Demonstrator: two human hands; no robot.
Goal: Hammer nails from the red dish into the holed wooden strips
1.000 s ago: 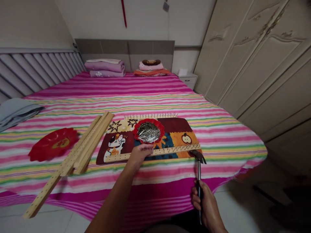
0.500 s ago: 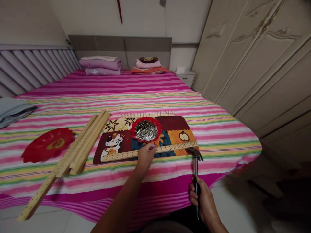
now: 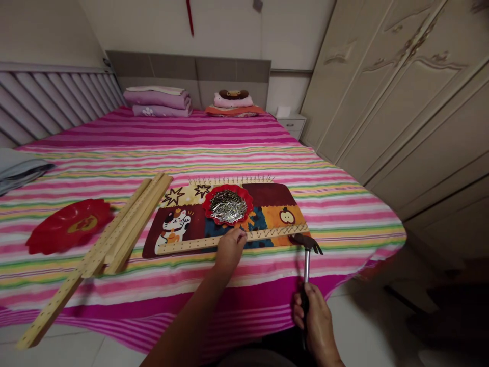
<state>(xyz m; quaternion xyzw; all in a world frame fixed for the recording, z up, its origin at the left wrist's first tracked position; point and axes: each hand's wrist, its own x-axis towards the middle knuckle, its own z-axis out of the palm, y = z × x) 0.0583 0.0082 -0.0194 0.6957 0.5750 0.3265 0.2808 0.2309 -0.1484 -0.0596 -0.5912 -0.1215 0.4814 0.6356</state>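
My left hand [image 3: 230, 250] rests on a drilled wooden strip [image 3: 191, 243] lying across the near edge of a patchwork mat [image 3: 271, 203]. Its fingertips pinch at the strip, but I cannot tell whether they hold a nail. My right hand [image 3: 315, 321] is shut on the dark grip of a claw hammer [image 3: 306, 255], whose head [image 3: 305, 242] hovers by the strip's right end. Small nails stand in a row along that strip. A red scalloped dish [image 3: 248, 204] heaped with loose nails [image 3: 228, 206] sits on the mat just beyond my left fingers.
A second nailed strip [image 3: 231, 180] lies along the mat's far edge. Several drilled wooden strips [image 3: 126, 229] and a red dish [image 3: 69, 227] lie to the left on the striped bedcover [image 3: 191, 137]. A wardrobe [image 3: 401, 117] stands on the right.
My left hand has shifted rightward along the strip. The hammer stays near the strip's right end. The whole view has drifted slightly as my head moved.
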